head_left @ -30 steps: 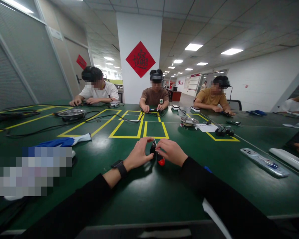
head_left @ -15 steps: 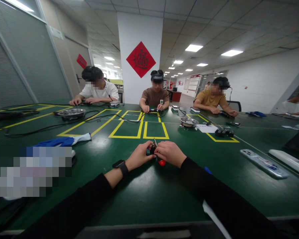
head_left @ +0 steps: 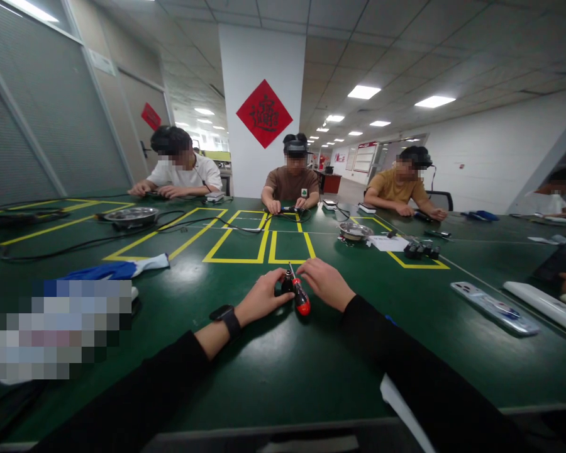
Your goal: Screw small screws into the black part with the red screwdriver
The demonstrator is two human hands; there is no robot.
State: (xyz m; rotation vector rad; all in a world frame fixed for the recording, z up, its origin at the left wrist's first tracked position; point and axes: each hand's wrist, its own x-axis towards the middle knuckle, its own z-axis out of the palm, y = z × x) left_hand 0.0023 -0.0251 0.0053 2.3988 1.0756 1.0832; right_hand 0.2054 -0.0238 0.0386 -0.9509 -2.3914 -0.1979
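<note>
My left hand (head_left: 263, 296), wearing a black watch (head_left: 226, 319), has its thumb and fingers around a small black part (head_left: 287, 283) with a metallic top. Right beside that part is a screwdriver (head_left: 302, 300) with a red and black handle, its shaft pointing away from me. Whether the screwdriver touches the part I cannot tell. My right hand (head_left: 329, 284) hovers just to the right of the screwdriver, fingers apart from the handle and nothing visible in them.
Blue-and-white gloves (head_left: 117, 269) lie to the left. On the right are a phone (head_left: 495, 308), a metal bowl (head_left: 355, 231), a white paper (head_left: 387, 243) and several black parts (head_left: 422, 250). Another metal bowl (head_left: 132, 217) and black cables stand far left. Co-workers sit across the green table.
My right hand has moved off the part and the screwdriver, up and to the right, and its fingers have opened. More of the screwdriver handle shows. My left hand keeps its hold.
</note>
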